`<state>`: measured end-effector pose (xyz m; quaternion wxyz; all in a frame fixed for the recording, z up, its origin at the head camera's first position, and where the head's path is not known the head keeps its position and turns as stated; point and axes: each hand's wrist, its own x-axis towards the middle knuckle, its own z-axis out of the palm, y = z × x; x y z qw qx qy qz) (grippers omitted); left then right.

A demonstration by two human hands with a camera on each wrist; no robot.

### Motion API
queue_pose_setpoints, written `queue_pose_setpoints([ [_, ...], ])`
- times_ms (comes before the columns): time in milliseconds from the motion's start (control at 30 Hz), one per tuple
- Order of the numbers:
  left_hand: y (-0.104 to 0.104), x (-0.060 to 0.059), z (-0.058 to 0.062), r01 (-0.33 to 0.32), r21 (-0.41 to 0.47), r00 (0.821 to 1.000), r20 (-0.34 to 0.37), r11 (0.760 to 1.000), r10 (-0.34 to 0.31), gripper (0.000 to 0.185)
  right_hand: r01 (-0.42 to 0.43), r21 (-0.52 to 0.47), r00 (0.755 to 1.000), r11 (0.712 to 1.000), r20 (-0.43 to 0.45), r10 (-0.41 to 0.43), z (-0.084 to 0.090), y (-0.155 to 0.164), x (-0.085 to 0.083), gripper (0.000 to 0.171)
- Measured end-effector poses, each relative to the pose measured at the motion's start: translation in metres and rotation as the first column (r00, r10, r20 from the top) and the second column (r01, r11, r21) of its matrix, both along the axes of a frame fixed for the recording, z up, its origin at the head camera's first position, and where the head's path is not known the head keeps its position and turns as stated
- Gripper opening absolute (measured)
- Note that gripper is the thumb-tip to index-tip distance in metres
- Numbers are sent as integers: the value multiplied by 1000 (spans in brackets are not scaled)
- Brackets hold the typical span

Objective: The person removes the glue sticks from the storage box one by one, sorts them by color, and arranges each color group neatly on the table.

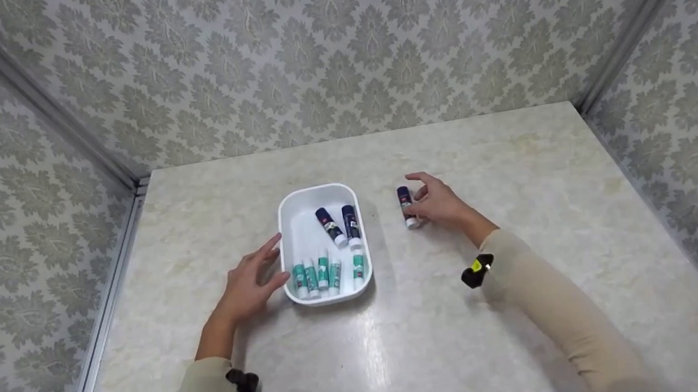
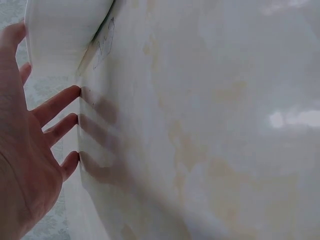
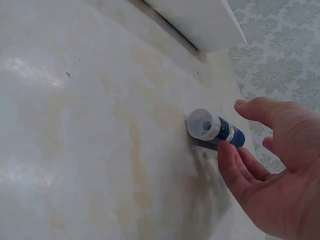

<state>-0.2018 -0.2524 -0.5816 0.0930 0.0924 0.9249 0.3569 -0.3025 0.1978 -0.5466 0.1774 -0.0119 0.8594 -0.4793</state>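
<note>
A white tray (image 1: 285,228) holds two dark blue glue sticks (image 1: 329,226) with white ends and several smaller green-and-white glue sticks (image 1: 323,269). My left hand (image 1: 249,289) is at the tray's left side, fingers spread, fingertips right at its wall. In the left wrist view, some of those fingertips rest at the table below the tray (image 2: 65,40). Right of the tray, another dark blue glue stick (image 1: 405,198) lies on the table. Over it my right hand (image 1: 443,205) has its thumb and fingers apart on either side, fingertips close against the stick (image 3: 227,131).
A pale marbled table (image 1: 402,344) lies under everything, with patterned panels (image 1: 335,50) behind it and at both sides. Metal frame strips (image 1: 107,315) run along the edges. A small black device (image 1: 477,271) is fixed at each sleeve cuff.
</note>
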Motion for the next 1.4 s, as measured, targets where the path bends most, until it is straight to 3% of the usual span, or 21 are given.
queue_pose_setpoints([
  [467, 0, -3, 0, 21, -8, 999, -46, 1000, -22, 83, -67, -1, 993, 998, -97, 67, 21, -34, 10, 79],
  [1167, 1, -1, -1, -3, -13, 1000, 2, 1000, 3, 85, -204, 10, 971, 979, -121, 204, 48, -111, 18, 75],
  [1400, 2, -2, -2, -3, -16, 1000, -13, 1000, 3, 83, -266, -22, 954, 964, -148, 260, 58, -134, 20, 73],
])
